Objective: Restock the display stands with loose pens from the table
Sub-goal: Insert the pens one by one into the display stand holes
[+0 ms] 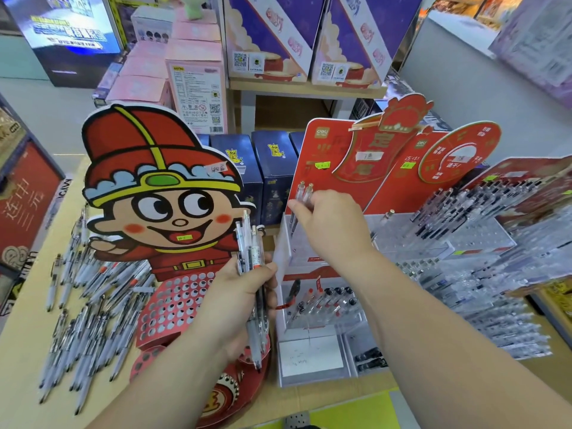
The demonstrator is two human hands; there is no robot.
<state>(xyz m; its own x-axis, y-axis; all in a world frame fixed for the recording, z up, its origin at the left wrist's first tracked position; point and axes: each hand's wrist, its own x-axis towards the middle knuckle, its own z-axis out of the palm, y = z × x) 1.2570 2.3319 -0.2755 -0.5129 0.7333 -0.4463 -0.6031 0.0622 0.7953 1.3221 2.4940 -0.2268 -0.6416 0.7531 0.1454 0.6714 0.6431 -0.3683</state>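
Observation:
My left hand (244, 289) grips a bundle of clear pens (251, 252), held upright in front of the cartoon-character stand (154, 193) with its red perforated base (173, 308). Over the top tier of the clear acrylic stand (309, 360), my right hand (332, 224) pinches two clear pens (305, 193), tips pointing down toward the stand's holes. Behind that tier rises the stand's red backboard (312, 168). A few pens stand in its lower tier (328, 300). Many loose pens (86, 308) lie scattered on the table at the left.
Further clear stands full of pens (483, 252) fill the right side. Dark blue boxes (272, 168) stand behind the stands, pink boxes (195, 82) and purple cartons (269, 38) on shelves beyond. The wooden table (28, 345) edge runs along the left.

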